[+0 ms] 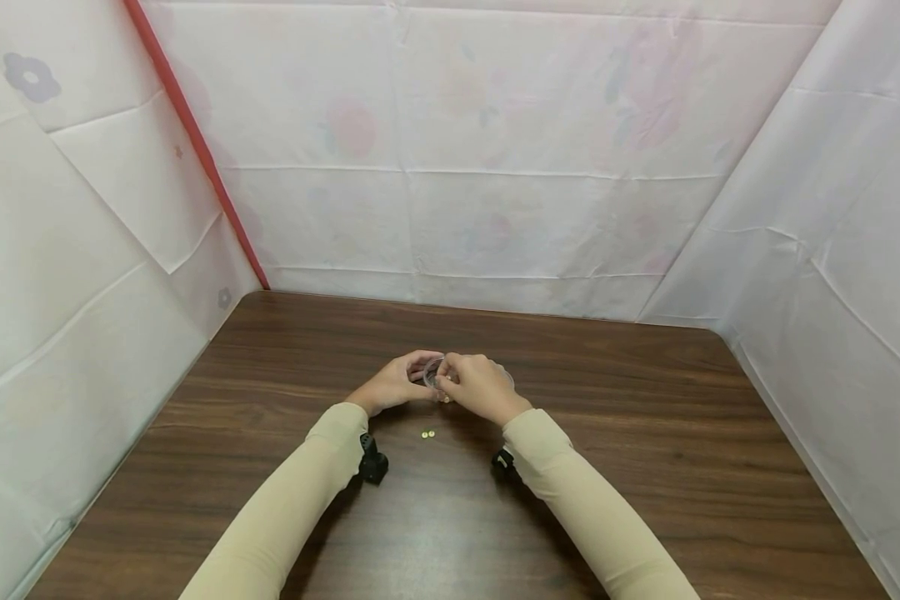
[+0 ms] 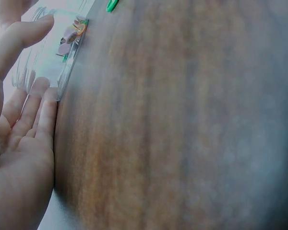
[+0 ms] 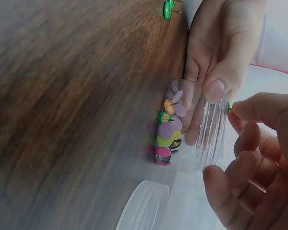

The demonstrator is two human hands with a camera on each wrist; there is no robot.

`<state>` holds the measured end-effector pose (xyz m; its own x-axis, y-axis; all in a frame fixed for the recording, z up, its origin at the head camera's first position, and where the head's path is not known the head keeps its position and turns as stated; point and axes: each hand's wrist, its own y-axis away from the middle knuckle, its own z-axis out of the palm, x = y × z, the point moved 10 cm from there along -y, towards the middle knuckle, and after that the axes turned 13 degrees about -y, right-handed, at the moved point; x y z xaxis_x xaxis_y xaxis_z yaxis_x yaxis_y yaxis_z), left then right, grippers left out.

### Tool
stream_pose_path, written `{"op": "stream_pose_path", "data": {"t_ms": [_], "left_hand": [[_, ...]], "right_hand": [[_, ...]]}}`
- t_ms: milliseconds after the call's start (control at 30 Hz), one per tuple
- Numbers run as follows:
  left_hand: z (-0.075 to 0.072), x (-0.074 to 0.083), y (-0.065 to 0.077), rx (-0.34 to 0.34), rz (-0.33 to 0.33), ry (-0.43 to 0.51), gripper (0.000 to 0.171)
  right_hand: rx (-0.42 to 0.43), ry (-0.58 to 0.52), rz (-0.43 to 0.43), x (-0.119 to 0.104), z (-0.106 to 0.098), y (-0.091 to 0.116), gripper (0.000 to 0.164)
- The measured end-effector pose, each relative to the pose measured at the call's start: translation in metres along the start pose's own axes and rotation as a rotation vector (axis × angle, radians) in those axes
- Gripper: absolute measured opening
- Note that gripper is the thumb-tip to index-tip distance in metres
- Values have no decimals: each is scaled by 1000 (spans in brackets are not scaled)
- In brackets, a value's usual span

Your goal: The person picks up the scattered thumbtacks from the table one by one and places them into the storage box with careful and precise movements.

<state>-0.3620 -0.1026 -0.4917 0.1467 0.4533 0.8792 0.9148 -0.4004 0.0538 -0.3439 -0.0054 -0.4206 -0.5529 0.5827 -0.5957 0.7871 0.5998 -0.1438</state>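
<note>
A clear plastic jar (image 3: 211, 132) stands on the table with several coloured thumbtacks (image 3: 166, 130) at its bottom: purple, orange, green, yellow and pink. My left hand (image 1: 393, 386) holds it from the side, its thumb by the threaded rim and the fingers round the far wall. At the jar's mouth, my right hand (image 3: 264, 143) pinches a green thumbtack (image 3: 228, 108) between thumb and forefinger, the other fingers bent near the rim. Two green thumbtacks (image 1: 428, 434) lie on the table on the near side of the jar.
A clear round lid (image 3: 143, 207) lies on the table beside the jar, partly behind my right hand in the head view. The brown wood-grain table (image 1: 645, 450) is bordered by white patterned sheets (image 1: 495, 208) at the back and both sides.
</note>
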Motion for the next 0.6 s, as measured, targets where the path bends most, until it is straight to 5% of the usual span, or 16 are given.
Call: {"op": "stream_pose_path", "data": {"t_ms": [600], "left_hand": [[1, 0, 0, -18, 25, 10, 72]], "right_hand": [[-10, -43, -20, -6, 1, 8, 8]]}}
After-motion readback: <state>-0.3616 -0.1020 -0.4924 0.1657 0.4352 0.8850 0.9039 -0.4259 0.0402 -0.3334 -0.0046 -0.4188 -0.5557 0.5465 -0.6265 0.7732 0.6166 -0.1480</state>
